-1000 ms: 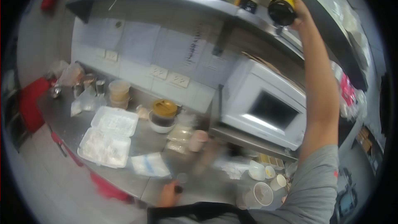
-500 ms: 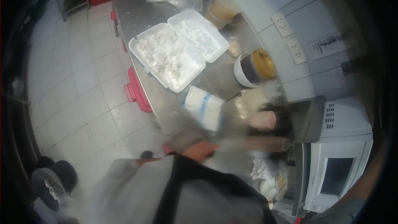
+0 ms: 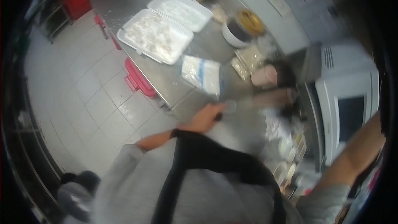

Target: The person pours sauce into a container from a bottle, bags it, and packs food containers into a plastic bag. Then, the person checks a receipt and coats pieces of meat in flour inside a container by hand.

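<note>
My left hand (image 3: 207, 117) is over the steel counter (image 3: 168, 87), its fingers closed on something small and dark, too blurred to name. A clear round item (image 3: 229, 106) lies at its fingertips; whether they touch cannot be told. Beyond the hand is a white packet with a blue stripe (image 3: 201, 74). Farther off, an open white foam box (image 3: 155, 37) holds white powder with lumps in it. My right forearm (image 3: 352, 157) reaches up at the right edge, and my right hand is out of view.
A white bowl with a yellow-lidded jar (image 3: 248, 23), small bags (image 3: 248, 60), a pink-topped container (image 3: 264, 76) and a brown cylinder (image 3: 275, 98) stand along the wall side. A white microwave (image 3: 350, 99) is at right. Red bins (image 3: 139, 79) sit below the counter edge. Dark shoes (image 3: 85, 182) show lower left.
The view has shifted, so the counter items sit higher in the picture. My left hand and forearm show more fully, farther up in view. More of my right forearm has come into view.
</note>
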`<state>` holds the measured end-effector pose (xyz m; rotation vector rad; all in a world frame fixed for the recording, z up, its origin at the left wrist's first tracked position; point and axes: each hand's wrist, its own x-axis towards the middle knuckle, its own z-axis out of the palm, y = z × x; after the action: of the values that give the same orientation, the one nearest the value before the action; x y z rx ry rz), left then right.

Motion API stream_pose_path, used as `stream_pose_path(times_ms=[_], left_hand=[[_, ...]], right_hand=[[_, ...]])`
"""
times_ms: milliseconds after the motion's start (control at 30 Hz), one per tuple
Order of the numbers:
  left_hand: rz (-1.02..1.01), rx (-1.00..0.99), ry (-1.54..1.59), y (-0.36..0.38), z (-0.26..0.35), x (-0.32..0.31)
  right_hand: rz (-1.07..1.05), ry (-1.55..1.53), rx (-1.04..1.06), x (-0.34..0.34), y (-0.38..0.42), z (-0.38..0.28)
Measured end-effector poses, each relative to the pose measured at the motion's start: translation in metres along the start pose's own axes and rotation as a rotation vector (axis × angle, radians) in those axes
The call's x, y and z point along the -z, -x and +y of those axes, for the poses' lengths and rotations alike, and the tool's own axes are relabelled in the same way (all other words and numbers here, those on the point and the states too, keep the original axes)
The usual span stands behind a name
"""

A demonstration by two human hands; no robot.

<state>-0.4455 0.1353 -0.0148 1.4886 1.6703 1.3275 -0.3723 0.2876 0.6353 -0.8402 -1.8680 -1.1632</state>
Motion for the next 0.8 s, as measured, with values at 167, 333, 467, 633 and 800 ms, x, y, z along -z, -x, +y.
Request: stream_pose_path(times_ms=[167,333,467,633,800], left_hand=[[-0.001,-0.050,0.115,-0.004,0.020,0.008],[-0.113,0.018,0.189,-0.003,0.048,0.012],[-0.100,0.005,0.180,0.000,0.052,-0.001],[-0.096,0.008,0.114,0.002,0.028,-0.021],[-0.157,-0.058,0.125,0.003,0.021,-0.021]], right_hand=[[-0.796,-1.254,-0.349,-0.018,0.268,-0.087],[-1.386,-1.443,-1.069,-0.112,0.520,-0.117],[-1.284,-2.091,-1.709,-0.101,0.573,-0.150],[-1.061,-1.602,-0.954,-0.080,0.589,-0.187],[-0.903,-1.332,-0.740,-0.077,0.601,-0.205]])
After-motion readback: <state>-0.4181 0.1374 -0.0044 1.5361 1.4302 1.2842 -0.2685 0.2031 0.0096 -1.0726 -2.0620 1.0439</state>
